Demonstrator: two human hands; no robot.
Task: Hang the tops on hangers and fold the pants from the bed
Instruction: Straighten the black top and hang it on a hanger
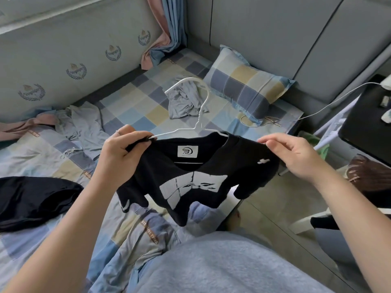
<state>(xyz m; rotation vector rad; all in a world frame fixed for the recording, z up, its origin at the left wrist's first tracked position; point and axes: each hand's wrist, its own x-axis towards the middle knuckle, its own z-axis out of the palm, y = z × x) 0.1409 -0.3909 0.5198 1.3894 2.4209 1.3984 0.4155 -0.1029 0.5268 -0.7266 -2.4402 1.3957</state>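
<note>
Black tee [190, 182] on thin white hanger [199, 115] | left hand [120, 153], right hand [296, 157] pinch shoulders

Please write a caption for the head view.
Left hand and right hand hold a black T-shirt on a white hanger.

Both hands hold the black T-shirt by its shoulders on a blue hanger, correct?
No: the hanger is white, not blue, as the head view shows. The left hand and right hand do hold the black T-shirt by its shoulders.
</note>
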